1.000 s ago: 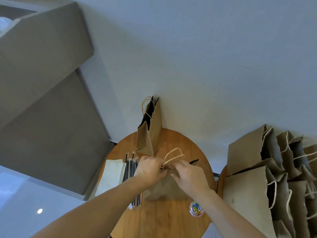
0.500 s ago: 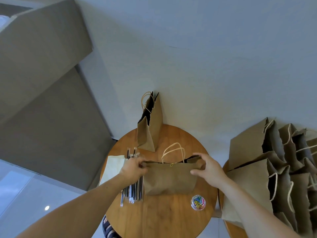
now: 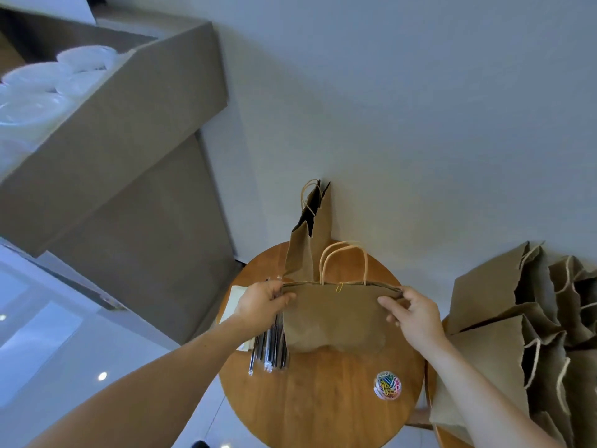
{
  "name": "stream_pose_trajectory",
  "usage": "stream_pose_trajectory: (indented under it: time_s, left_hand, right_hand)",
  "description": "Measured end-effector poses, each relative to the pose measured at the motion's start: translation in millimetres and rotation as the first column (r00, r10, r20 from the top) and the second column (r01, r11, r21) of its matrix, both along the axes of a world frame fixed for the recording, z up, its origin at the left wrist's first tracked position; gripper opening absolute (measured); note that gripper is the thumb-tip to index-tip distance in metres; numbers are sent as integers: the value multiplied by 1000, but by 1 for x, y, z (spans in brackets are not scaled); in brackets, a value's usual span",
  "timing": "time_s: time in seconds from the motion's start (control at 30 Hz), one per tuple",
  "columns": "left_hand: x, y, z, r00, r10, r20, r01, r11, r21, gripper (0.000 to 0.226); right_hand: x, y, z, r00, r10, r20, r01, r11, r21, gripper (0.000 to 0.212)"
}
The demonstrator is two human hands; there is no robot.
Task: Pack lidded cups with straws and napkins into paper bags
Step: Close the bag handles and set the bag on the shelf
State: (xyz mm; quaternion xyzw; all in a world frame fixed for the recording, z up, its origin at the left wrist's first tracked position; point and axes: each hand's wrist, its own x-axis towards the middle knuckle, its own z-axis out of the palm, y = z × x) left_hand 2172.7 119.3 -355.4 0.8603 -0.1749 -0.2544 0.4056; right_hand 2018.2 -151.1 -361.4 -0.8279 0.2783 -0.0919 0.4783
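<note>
Both hands, left hand [image 3: 263, 303] and right hand [image 3: 412, 313], pinch the clipped-shut brown paper bag [image 3: 336, 318], seemingly packed; more bags wait.

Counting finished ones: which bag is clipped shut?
The bag gripped by left hand and right hand: gold clip on its rim; the upright bag behind gapes.

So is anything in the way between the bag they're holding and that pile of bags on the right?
Nothing visible. The paper clip tub sits nearer the person, off the line from the clipped bag to the pile.
</note>
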Motion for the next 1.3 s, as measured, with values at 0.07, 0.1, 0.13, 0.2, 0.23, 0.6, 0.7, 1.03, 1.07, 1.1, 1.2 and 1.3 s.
stream_pose_trajectory:
  time_s: [0.07, 0.1, 0.13, 0.2, 0.23, 0.6, 0.7, 1.03, 1.07, 1.1, 1.2, 1.3]
  left_hand:
    - [-1, 13, 16, 1000, 27, -3, -27, 998, -59, 16]
    - [-1, 21, 23, 999, 44, -7, -45, 996, -83, 16]
    - [-1, 29, 31, 998, 61, -9, -62, 993, -102, 16]
    - [-2, 47, 44, 996, 88, -8, -88, 987, -131, 15]
    - [-3, 57, 50, 995, 100, -2, -99, 984, -145, 13]
    - [-29, 225, 116, 936, 335, 106, -269, 878, -397, 10]
    - [-40, 279, 130, 884, 460, 80, -373, 799, -471, 7]
    - [-42, 447, 200, 630, 771, 95, -542, 525, -656, 14]
    - [-36, 460, 208, 591, 800, 107, -549, 495, -673, 15]
    - [-30, 472, 217, 551, 827, 115, -552, 464, -692, 15]
    - [-3, 502, 244, 431, 890, 147, -562, 392, -728, 15]
    - [28, 531, 272, 346, 918, 193, -553, 366, -749, 15]
  right_hand:
    - [5, 11, 13, 999, 11, 50, -11, 1000, 1, 4]
    - [8, 18, 18, 998, 22, 64, -21, 1000, -12, 4]
    - [10, 25, 24, 997, 33, 74, -31, 999, -32, 4]
    - [16, 41, 34, 994, 41, 100, -35, 998, -56, 7]
    - [19, 49, 39, 992, 41, 122, -35, 998, -57, 10]
    - [52, 214, 119, 933, 107, 345, -89, 994, -68, 11]
    - [62, 270, 138, 910, 175, 376, -162, 985, -64, 9]
    - [125, 444, 209, 783, 441, 439, -504, 863, 32, 9]
    - [134, 459, 218, 766, 458, 451, -529, 848, 38, 10]
    - [144, 475, 229, 752, 473, 459, -550, 834, 41, 10]
    - [180, 514, 264, 710, 528, 467, -607, 794, 25, 12]
    - [220, 544, 299, 643, 595, 482, -669, 743, -25, 8]
